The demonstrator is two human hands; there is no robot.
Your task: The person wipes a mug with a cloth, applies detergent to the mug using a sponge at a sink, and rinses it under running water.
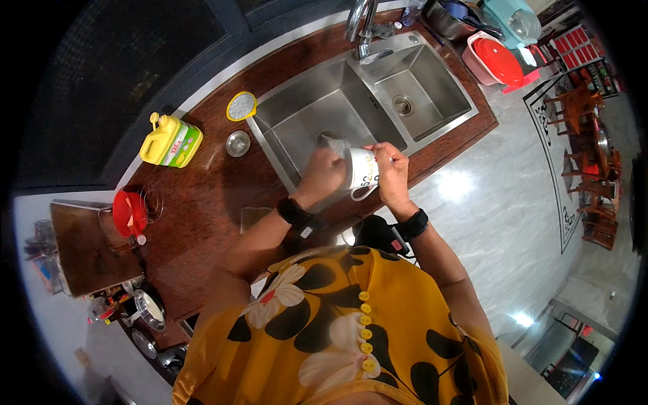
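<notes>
Over the near edge of the large basin, my right hand [393, 169] grips a white mug [360, 169] printed with letters and digits. The mug is tipped on its side, its mouth towards my left hand and its handle towards me. My left hand [323, 173] is curled close to the mug's mouth, around a pale mesh scrubbing cloth [338, 146] that sticks out above the fingers. My fingers partly hide the cloth. Beneath lies the stainless steel double sink [324, 109], its drain partly covered by the cloth and hand.
A chrome faucet [363, 43] rises behind the sink. Left of it on the brown counter [192, 212] stand a yellow detergent jug [173, 140], a small metal bowl [238, 144] and a yellow-rimmed scouring pad [242, 106]. A red basin [493, 58] sits at the right.
</notes>
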